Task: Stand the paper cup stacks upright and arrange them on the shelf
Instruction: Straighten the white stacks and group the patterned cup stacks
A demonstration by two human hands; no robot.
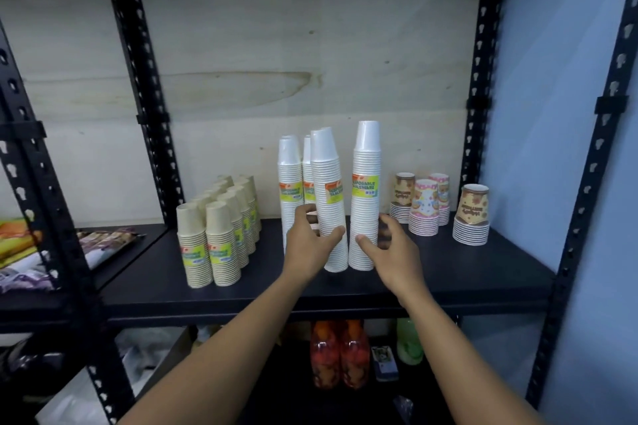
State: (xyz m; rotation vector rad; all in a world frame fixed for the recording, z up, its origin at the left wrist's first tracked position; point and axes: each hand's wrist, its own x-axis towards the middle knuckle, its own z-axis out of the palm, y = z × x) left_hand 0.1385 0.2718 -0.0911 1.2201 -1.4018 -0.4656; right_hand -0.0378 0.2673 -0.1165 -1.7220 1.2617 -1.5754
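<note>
Left hand: the left hand (310, 245) is clamped on the lower part of the leaning white cup stack (328, 197), with the thumb across the front and the fingers round its left side.
Right hand: the right hand (388, 250) curls round the lower part of the tall white cup stack (366, 203). The thumb lies on the front and the fingers bend round the right side.
Leaning white cup stack: its base is on the black shelf (448, 272) and its top tips to the left. It bears a yellow-green label.
Tall white cup stack: it stands close to upright just right of the leaning one, their bases nearly together. Its label reads "DISPOSABLE TABLEWARE".
Rear white cup stacks: two rear white cup stacks (289, 183) stand upright behind the left hand. Whether the leaning stack touches them cannot be told.
Cream cup stacks: the cream cup stacks (222, 245) stand upright in two rows at the left of the shelf.
Patterned cup stacks: four short patterned cup stacks (472, 217) stand upright at the right.
Back: a plywood panel (310, 45) is behind the shelf.
Below: orange bottles (340, 355) and a green bottle (409, 342) are on the lower level.
Left bay: coloured packets (20, 252) lie there.
</note>
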